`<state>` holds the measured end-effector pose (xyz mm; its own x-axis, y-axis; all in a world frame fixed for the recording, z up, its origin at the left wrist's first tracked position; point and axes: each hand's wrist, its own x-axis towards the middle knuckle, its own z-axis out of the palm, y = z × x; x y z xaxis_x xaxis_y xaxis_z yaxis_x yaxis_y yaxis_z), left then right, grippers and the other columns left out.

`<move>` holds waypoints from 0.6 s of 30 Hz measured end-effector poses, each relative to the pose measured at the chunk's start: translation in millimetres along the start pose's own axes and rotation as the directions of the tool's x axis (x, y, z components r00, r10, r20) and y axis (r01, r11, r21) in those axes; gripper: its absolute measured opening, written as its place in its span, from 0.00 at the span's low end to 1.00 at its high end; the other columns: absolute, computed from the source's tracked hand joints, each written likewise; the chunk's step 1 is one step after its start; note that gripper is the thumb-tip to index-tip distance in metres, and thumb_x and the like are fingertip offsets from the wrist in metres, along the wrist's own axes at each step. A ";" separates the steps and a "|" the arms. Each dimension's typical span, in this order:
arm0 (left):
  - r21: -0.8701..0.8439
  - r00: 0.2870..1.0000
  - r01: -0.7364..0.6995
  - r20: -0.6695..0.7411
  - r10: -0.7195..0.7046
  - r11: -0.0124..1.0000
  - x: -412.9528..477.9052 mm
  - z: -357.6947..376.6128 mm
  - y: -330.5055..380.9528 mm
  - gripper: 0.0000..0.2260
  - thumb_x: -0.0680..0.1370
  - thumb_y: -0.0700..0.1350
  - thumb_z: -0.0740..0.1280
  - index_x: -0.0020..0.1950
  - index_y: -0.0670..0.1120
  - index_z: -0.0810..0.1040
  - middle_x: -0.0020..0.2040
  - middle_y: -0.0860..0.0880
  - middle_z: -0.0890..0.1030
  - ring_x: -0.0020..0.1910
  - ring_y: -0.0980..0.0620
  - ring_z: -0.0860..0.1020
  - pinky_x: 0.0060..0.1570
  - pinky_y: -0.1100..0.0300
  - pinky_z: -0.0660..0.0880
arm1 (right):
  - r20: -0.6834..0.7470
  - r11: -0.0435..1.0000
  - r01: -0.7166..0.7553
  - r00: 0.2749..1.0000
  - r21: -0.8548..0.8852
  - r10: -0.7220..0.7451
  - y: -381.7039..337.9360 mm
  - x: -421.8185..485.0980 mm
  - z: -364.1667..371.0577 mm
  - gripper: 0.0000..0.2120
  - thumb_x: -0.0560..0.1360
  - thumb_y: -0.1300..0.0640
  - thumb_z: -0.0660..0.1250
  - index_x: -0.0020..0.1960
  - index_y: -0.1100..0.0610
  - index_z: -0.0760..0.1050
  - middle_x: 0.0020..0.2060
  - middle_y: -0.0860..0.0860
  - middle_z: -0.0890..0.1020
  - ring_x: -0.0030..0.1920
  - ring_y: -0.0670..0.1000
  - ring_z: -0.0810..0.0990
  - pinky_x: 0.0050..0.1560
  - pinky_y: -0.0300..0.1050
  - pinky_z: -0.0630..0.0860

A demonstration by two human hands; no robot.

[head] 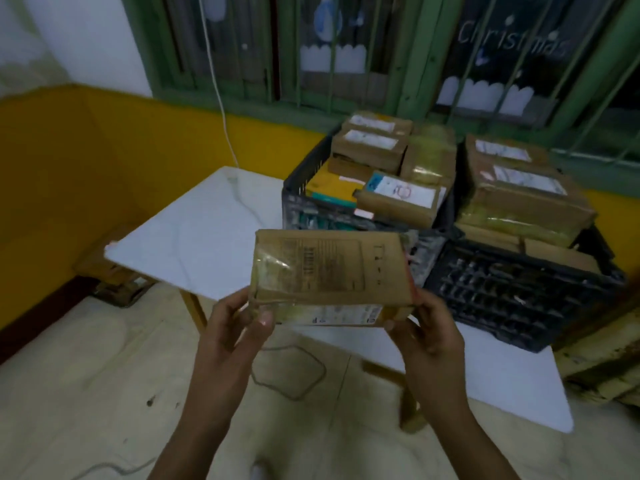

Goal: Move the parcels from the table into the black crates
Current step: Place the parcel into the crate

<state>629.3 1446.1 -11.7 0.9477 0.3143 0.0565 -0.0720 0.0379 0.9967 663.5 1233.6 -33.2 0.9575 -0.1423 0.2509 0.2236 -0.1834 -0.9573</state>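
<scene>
Yellow-and-white walls and a green barred window [381,46] rise behind a white bench [194,237] standing on a pale floor [86,393]. A brown cardboard parcel [329,275], taped and bearing a printed label, is held in the air over the bench's near edge, tilted with its label face turned up toward the camera. The left grip [239,327] is curled round the parcel's lower left corner, thumb pressed on the near face. The right grip [429,334] pinches the lower right corner, fingers wrapped behind it. Both forearms reach in from below the bench's near edge.

Two black crates sit on the bench's far and right-hand parts. The far crate [294,206] is piled above its rim with brown parcels and a yellow one [329,188]; a labelled parcel [401,199] lies slanted across its near rim. The right crate [519,299] shows its lattice side wall, with a stack of taped parcels [519,188] towering above its far end.

A white cable [221,105] hangs down the wall behind the bench. A cardboard box [110,275] rests on the floor just off the bench's left corner, and a dark cord [291,375] loops on the floor under the bench's near edge.
</scene>
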 end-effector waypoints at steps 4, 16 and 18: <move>0.023 0.987 -0.085 0.136 0.081 0.996 95.9 -11.1 16.9 0.21 0.73 0.53 0.71 0.65 0.51 0.75 0.61 0.56 0.80 0.60 0.58 0.77 0.55 0.58 0.75 | -0.121 0.999 0.035 0.992 -0.010 -0.036 -13.2 56.2 40.7 0.22 0.76 0.71 0.65 0.60 0.46 0.72 0.51 0.34 0.80 0.53 0.37 0.78 0.50 0.30 0.75; -0.092 0.888 -0.215 0.397 0.234 0.972 294.4 51.7 29.6 0.19 0.72 0.40 0.70 0.59 0.54 0.71 0.56 0.60 0.81 0.57 0.63 0.78 0.47 0.69 0.76 | -0.249 0.988 0.107 0.960 -0.112 -0.132 -30.6 212.7 63.2 0.20 0.78 0.70 0.61 0.63 0.49 0.71 0.60 0.50 0.79 0.61 0.45 0.78 0.59 0.40 0.76; -0.089 0.889 -0.204 0.399 0.223 0.975 315.5 66.7 27.7 0.19 0.73 0.40 0.70 0.61 0.51 0.70 0.58 0.58 0.79 0.56 0.63 0.79 0.46 0.70 0.76 | -0.238 0.988 0.088 0.964 -0.125 -0.116 -24.2 240.7 60.6 0.20 0.78 0.69 0.61 0.62 0.48 0.71 0.57 0.48 0.80 0.56 0.40 0.79 0.54 0.34 0.76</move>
<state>947.0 1483.1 37.7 0.9510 -0.0909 0.2954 -0.2911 0.0576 0.9550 899.6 1262.7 41.7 0.8541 -0.3475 0.3869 0.2824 -0.3149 -0.9062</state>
